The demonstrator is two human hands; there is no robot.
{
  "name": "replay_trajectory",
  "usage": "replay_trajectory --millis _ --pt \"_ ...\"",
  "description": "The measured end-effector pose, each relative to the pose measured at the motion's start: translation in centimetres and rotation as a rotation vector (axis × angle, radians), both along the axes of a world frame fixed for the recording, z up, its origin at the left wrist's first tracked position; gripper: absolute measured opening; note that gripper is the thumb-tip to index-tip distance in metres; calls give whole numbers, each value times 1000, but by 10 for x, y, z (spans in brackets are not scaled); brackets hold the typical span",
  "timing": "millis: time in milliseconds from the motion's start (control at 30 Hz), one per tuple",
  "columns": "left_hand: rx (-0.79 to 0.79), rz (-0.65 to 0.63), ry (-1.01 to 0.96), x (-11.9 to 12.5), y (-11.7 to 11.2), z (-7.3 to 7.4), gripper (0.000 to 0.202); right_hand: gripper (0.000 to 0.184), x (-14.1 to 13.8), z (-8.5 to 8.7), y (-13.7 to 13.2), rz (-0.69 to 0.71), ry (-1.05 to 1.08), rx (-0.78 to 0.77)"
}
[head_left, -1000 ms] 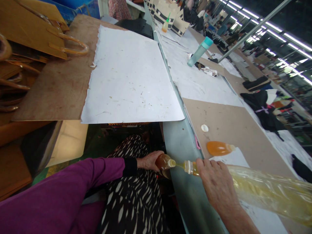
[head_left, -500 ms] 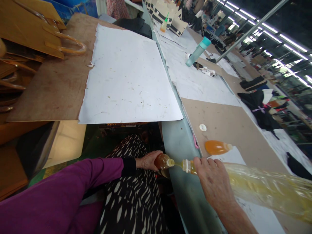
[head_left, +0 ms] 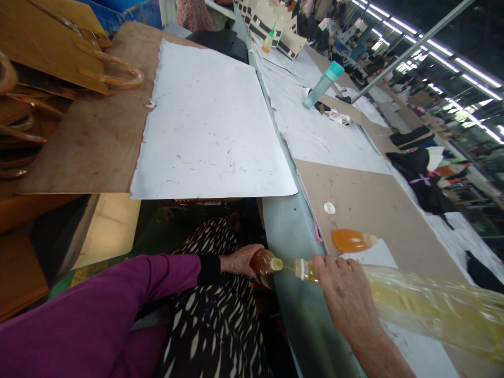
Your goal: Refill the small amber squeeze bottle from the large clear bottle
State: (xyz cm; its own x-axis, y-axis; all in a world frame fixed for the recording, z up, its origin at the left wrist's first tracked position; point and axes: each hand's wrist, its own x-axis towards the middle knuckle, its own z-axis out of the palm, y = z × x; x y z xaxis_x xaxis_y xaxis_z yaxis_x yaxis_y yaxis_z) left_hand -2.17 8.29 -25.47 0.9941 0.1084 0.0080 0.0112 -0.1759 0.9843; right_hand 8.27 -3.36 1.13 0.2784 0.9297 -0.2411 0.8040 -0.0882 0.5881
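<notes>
The bare right hand (head_left: 346, 289) hid a stretch of the large clear plastic bottle of pale yellow liquid (head_left: 417, 294), whose far end the right edge cut off. The bare left hand (head_left: 241, 261) covered part of the small clear amber bottle (head_left: 264, 261). The left edge cropped the tan bags with looped handles (head_left: 51, 42). Distant people (head_left: 359, 50) were blurred.

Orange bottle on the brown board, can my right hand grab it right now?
Probably not: though near the orange bottle, the right hand is gripping the large clear bottle.
</notes>
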Motion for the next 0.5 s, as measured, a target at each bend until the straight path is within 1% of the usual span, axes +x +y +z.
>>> replay_trajectory --millis 167,400,500 --pt "-8 -6 12 0 1 2 81 23 0 -1 0 6 -9 -2" --pt "4 -8 -3 0 2 3 82 26 0 1 1 28 4 4" --pt "6 -10 0 0 2 3 82 27 0 1 0 2 13 -8"
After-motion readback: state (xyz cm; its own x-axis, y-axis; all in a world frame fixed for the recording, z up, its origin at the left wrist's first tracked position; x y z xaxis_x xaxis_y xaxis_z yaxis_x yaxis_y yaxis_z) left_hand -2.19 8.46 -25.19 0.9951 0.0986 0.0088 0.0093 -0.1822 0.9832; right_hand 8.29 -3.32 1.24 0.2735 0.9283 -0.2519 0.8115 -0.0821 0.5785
